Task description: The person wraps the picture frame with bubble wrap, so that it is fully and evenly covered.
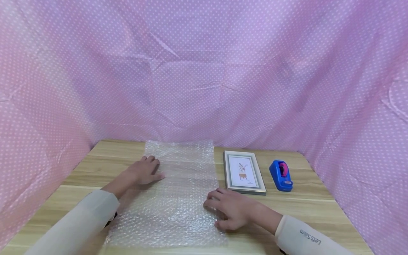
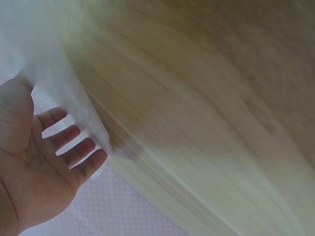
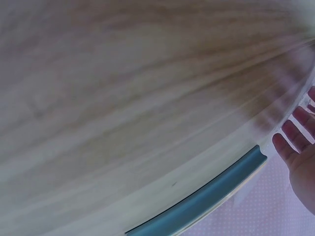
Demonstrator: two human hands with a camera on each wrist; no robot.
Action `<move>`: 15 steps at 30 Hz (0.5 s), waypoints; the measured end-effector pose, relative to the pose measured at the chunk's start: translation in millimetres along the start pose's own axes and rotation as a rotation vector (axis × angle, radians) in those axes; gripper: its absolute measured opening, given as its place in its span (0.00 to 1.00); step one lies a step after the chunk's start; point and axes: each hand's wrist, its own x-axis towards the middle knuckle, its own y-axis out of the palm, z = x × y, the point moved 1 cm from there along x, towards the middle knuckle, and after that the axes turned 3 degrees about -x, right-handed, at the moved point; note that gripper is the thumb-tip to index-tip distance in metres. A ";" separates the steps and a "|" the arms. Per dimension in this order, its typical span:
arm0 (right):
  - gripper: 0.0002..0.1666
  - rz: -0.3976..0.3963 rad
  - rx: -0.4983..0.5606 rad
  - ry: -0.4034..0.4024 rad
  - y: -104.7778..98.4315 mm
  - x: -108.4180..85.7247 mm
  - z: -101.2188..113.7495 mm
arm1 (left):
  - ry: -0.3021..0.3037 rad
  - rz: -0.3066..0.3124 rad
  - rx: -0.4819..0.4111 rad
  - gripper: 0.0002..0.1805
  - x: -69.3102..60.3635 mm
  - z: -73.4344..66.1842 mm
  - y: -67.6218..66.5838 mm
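Note:
A long sheet of clear bubble wrap (image 1: 178,184) lies flat on the wooden table, reaching from near its front edge to its back. My left hand (image 1: 146,171) rests on the sheet's left edge, palm down with fingers spread; the left wrist view shows the fingertips along the edge of the bubble wrap (image 2: 74,93). On the sheet's right edge lies my right hand (image 1: 232,209), its fingers loosely bent and gripping nothing. A picture frame (image 1: 243,171) with a plant print sits just beyond that hand. Its side (image 3: 206,196) shows in the right wrist view.
A blue tape dispenser (image 1: 281,176) with a pink roll stands right of the picture frame. Pink polka-dot cloth (image 1: 197,71) hangs round the back and sides of the wooden table (image 1: 299,212).

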 end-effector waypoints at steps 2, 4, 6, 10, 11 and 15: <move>0.36 -0.007 -0.008 0.001 0.7 0.4 -0.8 | -0.002 0.017 -0.011 0.38 -3.3 3.0 -1.5; 0.37 -0.007 -0.018 0.004 1.1 0.7 -1.7 | -0.007 0.039 -0.030 0.40 -6.7 5.4 -3.3; 0.38 0.000 -0.022 0.010 1.7 0.8 -2.8 | -0.011 0.059 -0.046 0.41 -10.0 7.7 -4.9; 0.39 0.026 -0.005 0.033 1.0 0.4 -4.4 | -0.004 0.093 -0.091 0.44 -15.7 12.0 -7.7; 0.39 0.032 -0.001 0.038 0.8 0.3 -4.8 | -0.001 0.101 -0.102 0.45 -17.1 13.4 -8.1; 0.40 0.037 -0.001 0.052 0.2 0.2 -6.6 | 0.002 0.116 -0.153 0.48 -23.5 17.4 -9.9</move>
